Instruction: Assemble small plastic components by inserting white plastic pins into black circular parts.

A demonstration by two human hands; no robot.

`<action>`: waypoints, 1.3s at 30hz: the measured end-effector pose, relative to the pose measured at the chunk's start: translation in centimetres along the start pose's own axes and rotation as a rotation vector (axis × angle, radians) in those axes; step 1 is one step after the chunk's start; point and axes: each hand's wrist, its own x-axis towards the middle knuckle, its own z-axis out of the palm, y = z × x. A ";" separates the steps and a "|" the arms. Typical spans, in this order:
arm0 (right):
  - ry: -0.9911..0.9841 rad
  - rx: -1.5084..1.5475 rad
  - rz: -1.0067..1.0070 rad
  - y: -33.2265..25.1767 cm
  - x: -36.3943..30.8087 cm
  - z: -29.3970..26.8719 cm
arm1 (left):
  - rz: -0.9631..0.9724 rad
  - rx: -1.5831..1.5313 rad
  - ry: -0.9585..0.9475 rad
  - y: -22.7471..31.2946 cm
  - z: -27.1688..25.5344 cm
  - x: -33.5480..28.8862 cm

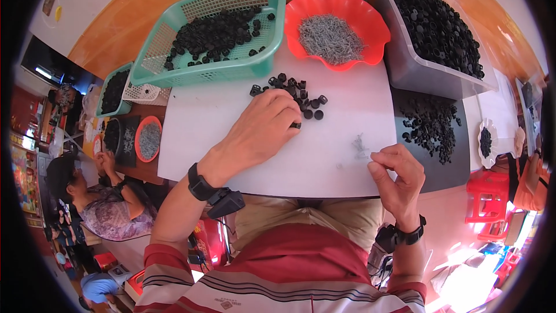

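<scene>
My left hand [260, 127] reaches over the white work surface with its fingers curled. A small black plastic part [297, 125] shows at its fingertips. Just beyond that hand lies a loose cluster of similar black parts [315, 103], some round and some square-looking. My right hand [399, 175] is at the right side of the surface, thumb and forefinger pinched together. What they hold, if anything, is too small to make out. Beside those fingertips lies a little heap of thin grey metal pins [360, 144].
A green basket [231, 69] of black parts, a red scalloped bowl [379, 35] of pins and a grey bin [428, 78] of black caps line the far side. More black parts [437, 130] lie on a dark mat at right. Another person [110, 197] works at left.
</scene>
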 end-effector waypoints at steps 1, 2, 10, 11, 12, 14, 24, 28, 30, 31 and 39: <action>-0.001 -0.006 0.006 0.0 0.0 -0.1 | -0.013 -0.006 0.006 0.1 -0.1 -0.1; 0.003 -0.005 0.008 0.0 0.0 -0.2 | -0.012 -0.015 0.005 0.2 -0.2 -0.2; 0.017 -0.046 0.006 0.3 0.4 -0.6 | -0.047 -0.114 0.135 0.5 0.1 -0.8; 0.015 -0.054 0.009 0.4 0.4 -0.6 | -0.046 -0.122 0.138 0.5 0.3 -0.9; 0.014 -0.053 0.014 0.5 0.4 -0.7 | -0.044 -0.125 0.137 0.6 0.5 -1.0; 0.013 -0.060 0.020 0.7 0.6 -0.7 | -0.038 -0.134 0.140 0.6 0.8 -1.1; -0.135 -0.255 -0.017 1.2 1.8 -1.0 | 0.061 -0.126 0.202 1.1 1.5 -1.0; -0.286 -0.517 -0.134 0.9 2.7 -1.1 | 0.107 -0.115 0.179 1.0 1.7 -0.9; -0.303 -0.548 -0.135 1.0 2.8 -1.0 | 0.107 -0.113 0.180 1.1 1.8 -1.0; -0.320 -0.577 -0.136 1.1 2.8 -0.9 | 0.105 -0.110 0.180 1.1 1.8 -1.1; -0.389 -0.638 -0.122 1.2 2.9 -0.6 | 0.059 -0.142 0.254 1.4 2.1 -1.1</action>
